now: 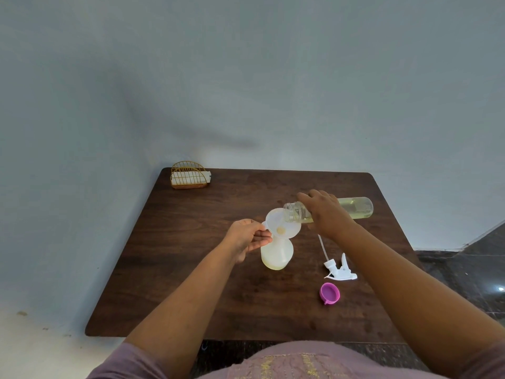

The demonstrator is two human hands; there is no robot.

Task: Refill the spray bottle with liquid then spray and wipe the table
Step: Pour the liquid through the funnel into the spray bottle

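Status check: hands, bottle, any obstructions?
Left hand holds funnel in spray bottle. Right hand tips refill bottle over funnel. Sprayer head, purple cap lie aside; nothing blocking.

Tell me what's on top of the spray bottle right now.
A white funnel sits in the spray bottle neck, steadied by the left hand. The funnel covers the bottle's opening, so that cannot be seen.
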